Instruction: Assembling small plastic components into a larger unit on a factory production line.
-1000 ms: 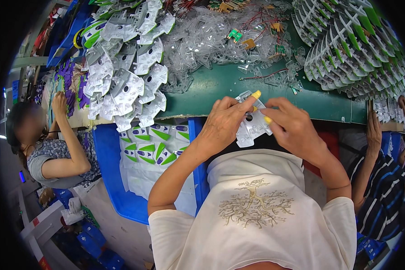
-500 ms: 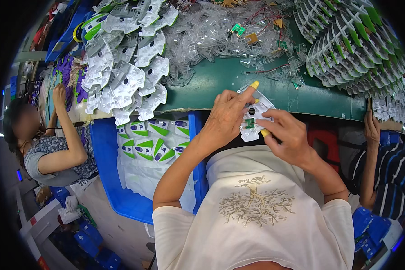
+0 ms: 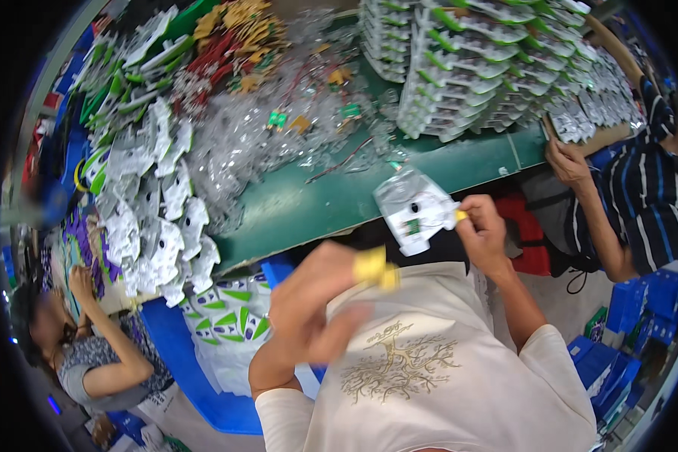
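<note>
A white plastic housing half [image 3: 407,203] with a dark round hole is pinched at its right edge by my right hand [image 3: 485,232]. Its other end rests close to the bench's front edge. Inside it sits a small green circuit board [image 3: 412,226]. My left hand [image 3: 313,305] is off the housing, over my lap to its left, and smeared by motion. Yellow finger covers [image 3: 375,268] show at its fingertips; whether it holds anything cannot be made out. Another bit of yellow cover [image 3: 461,215] shows where my right hand grips.
White-green housings pile up on the bench's left [image 3: 158,218] and stand stacked at the back right [image 3: 459,75]. Clear plastic parts [image 3: 241,158] and red wires with yellow pieces [image 3: 241,38] lie between. A blue bin [image 3: 173,354] holds finished-looking shells. Co-workers sit on both sides.
My left hand has let go of the housing and moved left and toward me. My right hand keeps hold of it, now at its right edge. The view has turned to the right.
</note>
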Available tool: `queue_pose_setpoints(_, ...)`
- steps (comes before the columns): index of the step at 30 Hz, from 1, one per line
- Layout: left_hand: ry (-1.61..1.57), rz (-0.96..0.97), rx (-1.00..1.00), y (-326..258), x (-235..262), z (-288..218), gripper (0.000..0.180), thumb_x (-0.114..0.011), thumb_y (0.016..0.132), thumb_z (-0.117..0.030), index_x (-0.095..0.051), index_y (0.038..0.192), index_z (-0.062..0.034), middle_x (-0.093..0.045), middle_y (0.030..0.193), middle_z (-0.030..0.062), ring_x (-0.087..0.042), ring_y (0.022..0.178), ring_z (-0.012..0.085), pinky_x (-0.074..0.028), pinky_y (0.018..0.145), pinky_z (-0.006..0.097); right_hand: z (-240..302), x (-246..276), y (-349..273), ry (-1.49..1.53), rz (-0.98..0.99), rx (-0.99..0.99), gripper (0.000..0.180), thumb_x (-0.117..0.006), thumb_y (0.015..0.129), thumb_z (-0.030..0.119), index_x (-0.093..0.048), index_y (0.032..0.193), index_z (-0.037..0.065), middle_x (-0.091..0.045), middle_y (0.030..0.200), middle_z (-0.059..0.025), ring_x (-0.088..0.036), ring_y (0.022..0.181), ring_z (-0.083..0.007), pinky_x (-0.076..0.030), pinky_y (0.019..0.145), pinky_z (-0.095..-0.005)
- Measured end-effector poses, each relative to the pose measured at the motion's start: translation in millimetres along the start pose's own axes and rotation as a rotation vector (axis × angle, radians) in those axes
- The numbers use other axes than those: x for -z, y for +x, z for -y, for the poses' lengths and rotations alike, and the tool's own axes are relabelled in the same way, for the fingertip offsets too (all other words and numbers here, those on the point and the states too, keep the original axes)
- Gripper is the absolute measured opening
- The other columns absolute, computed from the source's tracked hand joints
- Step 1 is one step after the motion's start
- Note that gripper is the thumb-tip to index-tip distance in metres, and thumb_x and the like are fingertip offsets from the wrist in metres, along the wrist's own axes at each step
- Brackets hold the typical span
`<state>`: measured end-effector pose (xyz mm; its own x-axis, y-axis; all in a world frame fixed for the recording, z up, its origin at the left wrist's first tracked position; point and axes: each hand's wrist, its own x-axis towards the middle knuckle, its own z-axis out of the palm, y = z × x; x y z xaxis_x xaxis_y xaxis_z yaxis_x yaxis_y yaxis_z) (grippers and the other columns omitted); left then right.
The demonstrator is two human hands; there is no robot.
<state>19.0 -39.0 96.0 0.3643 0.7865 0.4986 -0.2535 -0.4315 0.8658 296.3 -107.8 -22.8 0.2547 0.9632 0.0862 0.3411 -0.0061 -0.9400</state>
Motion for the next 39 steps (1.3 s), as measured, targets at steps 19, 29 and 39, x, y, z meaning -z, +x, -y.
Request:
queue_pose_setpoints(19, -1.225, 0.124, 0.229, 6.0, -24.8, -111.7, 0.043, -0.054, 0.099, -0.017, -0.045, 0.141, -0.0183, -0.053, 0.102, 0.0072, -0.063, 0.084, 0.0245, -0.055, 0.066, 0.035, -69.5, 138.9, 32.1, -0.259, -0.676, 0.048, 0.021, -0.06, 0.094, 0.002, -0.059, 0.115, -0.001, -0.05, 0.071, 0.0046, -0.042, 0.06, -0.0013, -0.034, 0.053, -0.0182)
queue_pose_setpoints(29, -1.071, -0.206, 0.183, -2.4, -18.7, -127.0, 0.049, -0.057, 0.096, -0.012, -0.041, 0.143, -0.0151, -0.052, 0.093, 0.004, -0.06, 0.073, 0.0186, -0.047, 0.059, 0.032, 48.6, -33.8, 44.4, -0.284, 0.04, 0.465, 0.033, -0.074, 0.076, -0.005, -0.069, 0.106, 0.005, -0.062, 0.078, -0.0059, -0.056, 0.055, -0.0113, -0.043, 0.05, -0.0244)
queue_pose_setpoints(39, -1.048, -0.378, -0.167, -20.0, -1.2, -50.6, 0.067, -0.054, 0.099, -0.041, -0.019, 0.155, -0.0265, -0.049, 0.106, 0.0099, -0.054, 0.077, 0.0226, -0.041, 0.067, 0.032, 53.3, -122.1, 117.8, -0.535, 0.202, 0.687, 0.016, -0.072, 0.073, 0.0, -0.069, 0.088, 0.005, -0.065, 0.089, -0.0069, -0.062, 0.083, -0.0265, -0.052, 0.07, -0.0384)
